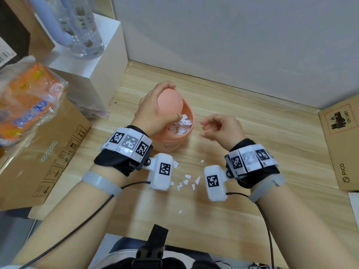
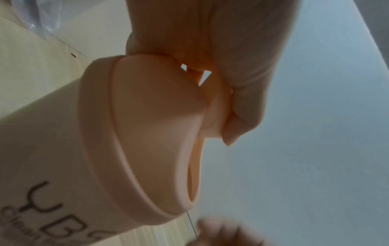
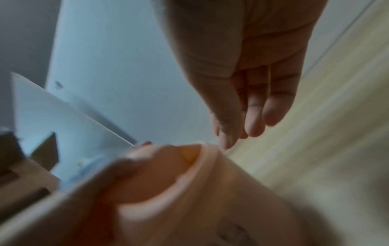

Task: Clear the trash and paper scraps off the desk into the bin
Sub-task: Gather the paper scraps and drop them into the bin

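On the pale wood-grain desk [image 1: 252, 133], a small round peach-pink plastic bin [image 1: 175, 140], dark lettering on its side, standing upright near the middle. Hinged swing lid [image 1: 170, 100] of the same peach plastic tipped up on edge, opening exposed, white torn paper pieces [image 1: 181, 127] heaped inside to near the rim.

Left hand [image 1: 155, 111] over the bin's far-left side, fingers curled round the top edge of the lid and thumb down toward the opening, clamped on that lid; seen from the left wrist view as fingers [image 2: 244, 106] wrapped over the lid's rim. Right hand [image 1: 221, 129] just beside the bin on its right, above the desk, fingers loosely bent with fingertips close together, nothing visible between them; right wrist view blurred, fingers [image 3: 271, 108] hanging relaxed.

Loose white paper scraps [image 1: 186, 179] scattered on the desk nearer the person, between the two wrist cameras, one more farther toward the desk edge.

At the left, a brown cardboard box [image 1: 48, 152] under an orange-printed clear plastic packet [image 1: 27, 101]; a white block [image 1: 93, 63] carrying a clear patterned bottle [image 1: 83, 28]. At the right edge, another brown cardboard box [image 1: 340, 144].
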Available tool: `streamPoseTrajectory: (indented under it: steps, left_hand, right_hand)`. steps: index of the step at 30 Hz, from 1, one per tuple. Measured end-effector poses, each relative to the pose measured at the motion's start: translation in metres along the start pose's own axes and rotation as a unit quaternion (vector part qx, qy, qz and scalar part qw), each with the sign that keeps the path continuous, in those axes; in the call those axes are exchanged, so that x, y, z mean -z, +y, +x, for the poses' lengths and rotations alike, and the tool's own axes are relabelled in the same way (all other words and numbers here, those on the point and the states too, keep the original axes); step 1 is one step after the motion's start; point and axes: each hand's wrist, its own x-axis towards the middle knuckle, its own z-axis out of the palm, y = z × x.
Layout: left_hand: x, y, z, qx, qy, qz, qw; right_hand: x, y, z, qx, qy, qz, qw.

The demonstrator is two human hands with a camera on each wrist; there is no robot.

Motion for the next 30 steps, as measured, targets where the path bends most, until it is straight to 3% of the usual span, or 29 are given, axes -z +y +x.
streamPoseTrajectory:
  steps: [5,10,13,18,25,30]
  left_hand:
    - [0.0,-0.004,0.001,-0.008,0.007,-0.016,1.0]
    - [0.0,-0.007,0.002,-0.032,0.01,-0.014,0.999]
    - [0.001,-0.006,0.002,-0.034,0.012,-0.018,0.999]
    - [0.001,-0.006,0.003,-0.041,0.006,-0.019,0.999]
    - [0.002,-0.007,0.004,-0.042,0.005,-0.025,0.999]
    - [0.002,-0.008,0.003,-0.043,0.003,-0.028,0.999]
  right_hand:
    - [-0.034,0.08,-0.027,-0.081,-0.092,-0.17,0.978]
    - [-0.06,0.108,-0.048,0.005,-0.117,-0.165,0.979]
    - [-0.072,0.115,-0.057,0.036,-0.144,-0.158,0.976]
    - [-0.075,0.116,-0.059,0.046,-0.119,-0.111,0.986]
    - [-0.076,0.106,-0.055,0.012,-0.14,-0.136,0.981]
    - [-0.093,0.093,-0.053,0.043,-0.178,-0.1,0.978]
